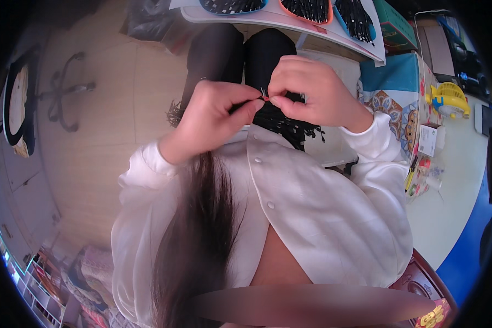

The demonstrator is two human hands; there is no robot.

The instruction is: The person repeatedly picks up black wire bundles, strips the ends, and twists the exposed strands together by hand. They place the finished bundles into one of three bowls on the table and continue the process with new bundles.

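Over my lap, my left hand [210, 112] and my right hand [314, 90] meet, thumb and fingers of each pinched together. Between the fingertips is a thin black cable with a small red part [265, 99]; its details are too small to make out. A bundle of black cables [290, 127] lies across my thighs under the hands, its loose ends spreading out to the right. More thin wire ends [175, 113] stick out to the left of my left hand.
Ahead stands a white table [240, 17] bearing a blue tray [232, 11], an orange tray [329, 15] and another blue tray [373, 34], all with black cables. At right are a yellow fan [451, 99] and a small white box [427, 140]. A chair base [65, 90] is at left.
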